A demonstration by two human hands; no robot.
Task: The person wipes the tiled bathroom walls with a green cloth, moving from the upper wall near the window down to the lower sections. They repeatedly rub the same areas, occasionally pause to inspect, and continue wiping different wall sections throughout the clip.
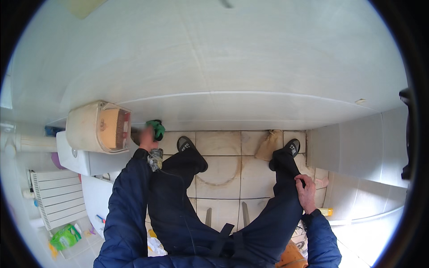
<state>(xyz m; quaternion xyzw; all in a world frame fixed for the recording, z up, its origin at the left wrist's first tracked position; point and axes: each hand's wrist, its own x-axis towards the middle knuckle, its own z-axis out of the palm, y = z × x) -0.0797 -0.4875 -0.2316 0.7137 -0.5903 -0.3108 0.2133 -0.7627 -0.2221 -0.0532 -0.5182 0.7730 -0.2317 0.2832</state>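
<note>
My left hand (pixel 146 138), partly blurred, reaches down beside the toilet tank. Its fingers meet or overlap a green and black item (pixel 159 128), perhaps a glove or cloth, at the foot of the wall; whether they grip it cannot be made out. Just below that wrist is a clear wrapped package or jar (pixel 156 159) with dark contents, against my left trouser leg. My right hand (pixel 305 191) rests on my right trouser leg (pixel 285 197), its fingers bent and no object visible in it. A tied tan cloth sack (pixel 269 145) sits on the floor by my right slipper (pixel 292 147).
A cloudy plastic bin (pixel 83 129) with an orange-brown box (pixel 109 129) inside lies atop the white toilet tank (pixel 72 152). Left are a white radiator (pixel 58 194) and a green plastic package (pixel 66 237). A pale wall (pixel 214 67) rises ahead of the tiled floor (pixel 218 171).
</note>
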